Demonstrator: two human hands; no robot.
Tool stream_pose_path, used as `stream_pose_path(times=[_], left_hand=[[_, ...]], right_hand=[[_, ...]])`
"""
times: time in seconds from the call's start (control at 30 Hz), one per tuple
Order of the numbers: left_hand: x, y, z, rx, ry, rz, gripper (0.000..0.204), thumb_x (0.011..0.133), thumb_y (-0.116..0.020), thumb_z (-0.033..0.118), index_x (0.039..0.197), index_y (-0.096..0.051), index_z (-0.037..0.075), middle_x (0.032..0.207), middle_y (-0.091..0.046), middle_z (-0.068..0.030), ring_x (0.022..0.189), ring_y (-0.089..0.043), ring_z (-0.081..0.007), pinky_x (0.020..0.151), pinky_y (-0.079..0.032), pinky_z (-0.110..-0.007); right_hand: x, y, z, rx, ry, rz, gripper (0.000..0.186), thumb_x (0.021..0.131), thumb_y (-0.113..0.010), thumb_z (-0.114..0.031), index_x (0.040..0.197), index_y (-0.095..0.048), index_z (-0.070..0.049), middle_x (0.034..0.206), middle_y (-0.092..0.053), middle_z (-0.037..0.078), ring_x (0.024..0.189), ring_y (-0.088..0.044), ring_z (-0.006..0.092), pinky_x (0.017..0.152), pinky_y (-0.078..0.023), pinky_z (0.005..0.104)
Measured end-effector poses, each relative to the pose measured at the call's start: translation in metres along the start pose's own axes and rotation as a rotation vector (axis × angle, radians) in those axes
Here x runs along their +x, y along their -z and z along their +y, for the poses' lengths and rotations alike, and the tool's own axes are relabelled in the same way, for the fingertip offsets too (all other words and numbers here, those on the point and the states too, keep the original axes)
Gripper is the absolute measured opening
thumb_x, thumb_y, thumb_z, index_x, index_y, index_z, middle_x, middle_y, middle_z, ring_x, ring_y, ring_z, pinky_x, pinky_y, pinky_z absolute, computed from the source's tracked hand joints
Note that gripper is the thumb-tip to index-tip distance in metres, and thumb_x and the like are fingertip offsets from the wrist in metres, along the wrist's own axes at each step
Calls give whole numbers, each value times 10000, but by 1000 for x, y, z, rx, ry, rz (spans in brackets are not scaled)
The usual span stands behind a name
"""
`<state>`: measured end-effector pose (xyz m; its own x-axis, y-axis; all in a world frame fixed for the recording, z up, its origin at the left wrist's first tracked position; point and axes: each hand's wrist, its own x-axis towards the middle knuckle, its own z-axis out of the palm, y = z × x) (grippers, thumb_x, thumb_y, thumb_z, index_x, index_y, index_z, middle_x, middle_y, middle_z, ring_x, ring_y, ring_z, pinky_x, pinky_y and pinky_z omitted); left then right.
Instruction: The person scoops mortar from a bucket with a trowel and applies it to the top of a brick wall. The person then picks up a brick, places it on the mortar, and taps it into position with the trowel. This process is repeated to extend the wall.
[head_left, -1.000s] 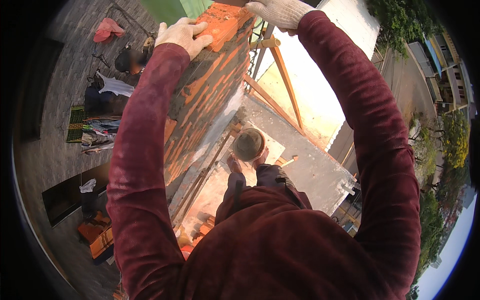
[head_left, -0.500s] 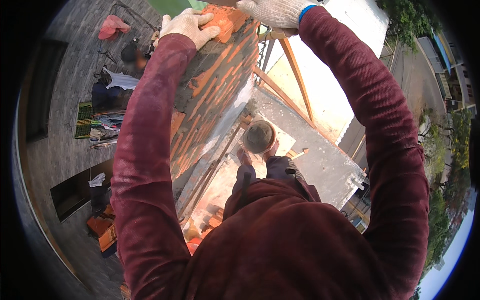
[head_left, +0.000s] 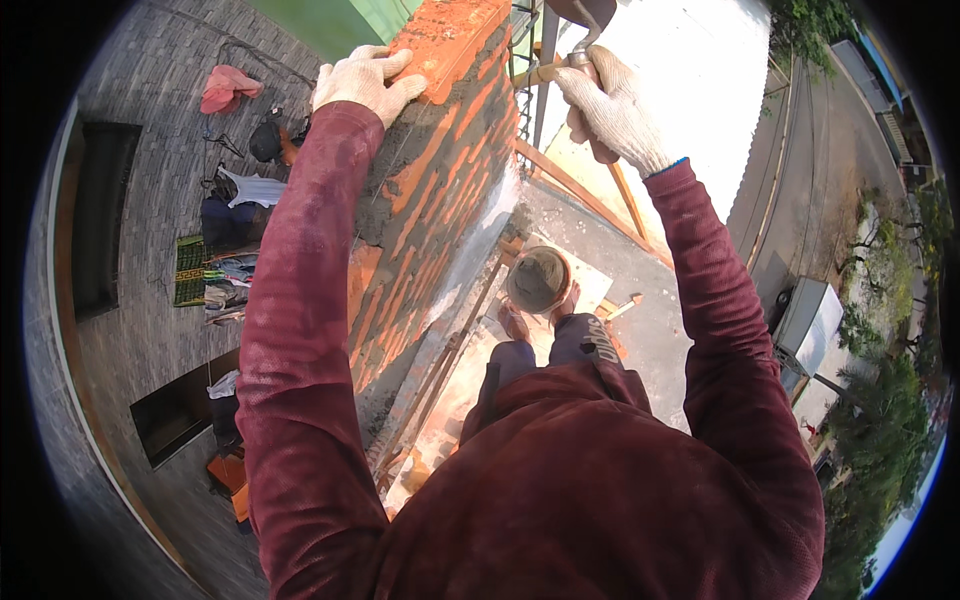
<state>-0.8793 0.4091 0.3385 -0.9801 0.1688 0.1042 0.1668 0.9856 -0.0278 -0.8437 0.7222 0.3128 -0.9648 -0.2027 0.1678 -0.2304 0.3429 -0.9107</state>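
I stand high on a scaffold beside a red brick wall [head_left: 440,190] with grey mortar joints. My left hand [head_left: 365,80], in a white knit glove, rests on the edge of the top orange brick [head_left: 450,40] of the wall. My gloved right hand [head_left: 610,105] is raised to the right of the wall and grips the wooden handle of a trowel [head_left: 575,30], whose dark blade shows at the top edge. Both arms wear dark red sleeves.
A round bucket of grey mortar [head_left: 538,280] stands by my feet on the plank platform [head_left: 600,290]. Wooden scaffold poles [head_left: 590,200] cross below. Far down on the left lie clothes and bags [head_left: 235,210] on paving. A road and trees run along the right.
My right hand has come off the top brick and swung to the right, now holding the trowel. The left hand stays on the top brick. The view has shifted slightly.
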Motion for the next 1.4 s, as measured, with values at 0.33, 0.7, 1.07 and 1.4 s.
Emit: stream_pose_path(times=[0.33,0.7,1.07,1.4], left_hand=[[17,3,-15,-314,-198,-61,608,875,-730,393,1427,-627,160,1432,-609,-153,1286,-597,-322,1134,-415,-451],[41,0,-25,-241,-328,-204,630,908,-739,291,1507,-551,235,1455,-493,-212,1303,-559,-368,1094,-468,-420],[39,2,-27,-173,-330,-256,622,953,-680,263,1546,-501,209,1497,-439,-209,1318,-536,-346,1111,-451,-406],[33,12,-37,-307,-319,-307,585,1009,-602,282,1554,-476,110,1573,-449,-178,1423,-470,-297,1193,-348,-383]], right_hand=[[-80,-87,59,1697,-456,-44,431,1077,-495,-448,1098,-603,-32,708,-511,3,528,-484,112,467,-411,258],[-46,-136,72,1732,-314,-224,568,1117,-340,-497,1167,-591,10,683,-447,-62,423,-393,41,367,-364,236],[-127,-194,11,1829,-531,-369,637,1111,-279,-557,1249,-590,-19,711,-467,-36,469,-422,90,418,-378,280],[-228,-234,-15,1619,-691,-661,595,1130,-256,-487,1156,-621,-17,682,-548,32,500,-493,165,494,-423,333]])
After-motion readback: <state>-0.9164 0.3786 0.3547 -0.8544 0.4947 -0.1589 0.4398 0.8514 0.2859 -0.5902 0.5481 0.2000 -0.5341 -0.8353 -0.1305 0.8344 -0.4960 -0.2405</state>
